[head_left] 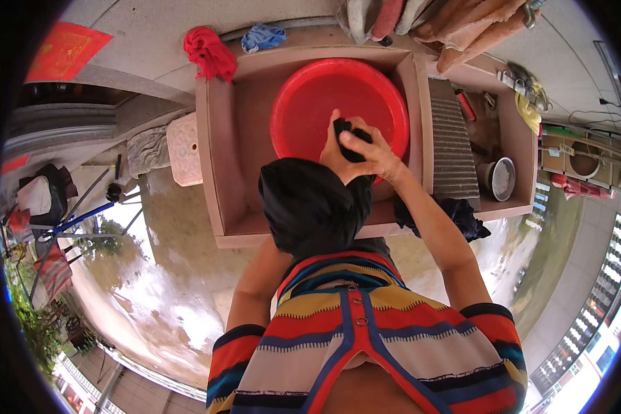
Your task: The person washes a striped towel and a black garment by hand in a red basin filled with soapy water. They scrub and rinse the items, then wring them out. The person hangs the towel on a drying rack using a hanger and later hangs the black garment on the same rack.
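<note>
Over the red basin (277, 110), my left hand (332, 156) and my right hand (378, 157) are closed around a bunched black cloth (352, 153). They meet close together near the basin's near edge. A larger bulge of black fabric (310, 207) lies in front of my left forearm and covers most of it. Whether this is one piece with the cloth in my fingers, I cannot tell. Reddish water or a bare red bottom shows in the basin; which one is unclear.
The basin stands in a pinkish sink (248, 222). A ribbed washboard slab (452, 138) adjoins it, with a metal pail (498, 178) beyond. Red cloth (210, 54) and blue cloth (263, 37) lie on the back ledge. Dark cloth (462, 217) hangs over the near edge.
</note>
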Demonstrator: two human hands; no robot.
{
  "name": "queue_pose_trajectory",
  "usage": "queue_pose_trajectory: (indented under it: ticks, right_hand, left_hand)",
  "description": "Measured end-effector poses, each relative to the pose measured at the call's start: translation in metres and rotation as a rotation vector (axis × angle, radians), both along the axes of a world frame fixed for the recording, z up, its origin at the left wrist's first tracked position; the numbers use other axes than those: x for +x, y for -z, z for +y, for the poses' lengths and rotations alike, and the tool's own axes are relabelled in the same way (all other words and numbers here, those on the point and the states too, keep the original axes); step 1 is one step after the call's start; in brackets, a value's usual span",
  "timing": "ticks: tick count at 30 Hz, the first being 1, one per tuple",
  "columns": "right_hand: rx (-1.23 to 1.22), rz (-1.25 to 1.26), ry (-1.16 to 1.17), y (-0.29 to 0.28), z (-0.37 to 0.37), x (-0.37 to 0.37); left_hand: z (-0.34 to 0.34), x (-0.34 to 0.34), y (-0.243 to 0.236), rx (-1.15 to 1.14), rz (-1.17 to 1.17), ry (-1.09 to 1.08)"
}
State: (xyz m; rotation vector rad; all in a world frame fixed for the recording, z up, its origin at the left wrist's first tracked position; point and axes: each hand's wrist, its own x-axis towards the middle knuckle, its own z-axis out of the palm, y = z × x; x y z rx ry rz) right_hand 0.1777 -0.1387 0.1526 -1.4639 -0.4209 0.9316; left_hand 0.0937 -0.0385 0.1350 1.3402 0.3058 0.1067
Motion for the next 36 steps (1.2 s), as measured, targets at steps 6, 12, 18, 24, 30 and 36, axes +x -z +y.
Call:
queue_pose_trajectory:
  ticks: [6, 12, 18, 24, 30, 36]
  right_hand:
    - [0.089, 0.161, -0.142, -0.023, -0.01, 0.009]
    - [-0.491, -1.106, -0.447, -0.079, -0.006, 0.03]
    - [-0.456, -0.489, -1.125, -0.061, 0.031, 0.07]
    - [0.163, 0.094, -1.311, -0.032, 0.063, 0.03]
    - [0.352, 0.327, -1.29, -0.09, 0.049, -0.025]
    - [0.363, -0.745, -1.234, -0.141, -0.019, -0.042]
  left_hand:
    - [0.018, 0.018, -0.015, 0.221, 0.228, 0.154]
    - [0.025, -0.001, -0.029, 0.372, 0.294, 0.315]
    - [0.007, 0.008, -0.083, 0.468, 0.55, 0.85]
    - [-0.003, 0.007, -0.092, 0.476, 0.497, 0.95]
    - [-0.015, 0.009, -0.034, 0.418, 0.373, 0.576]
    - [0.032, 0.006, 0.045, -0.416, 0.526, -0.028]
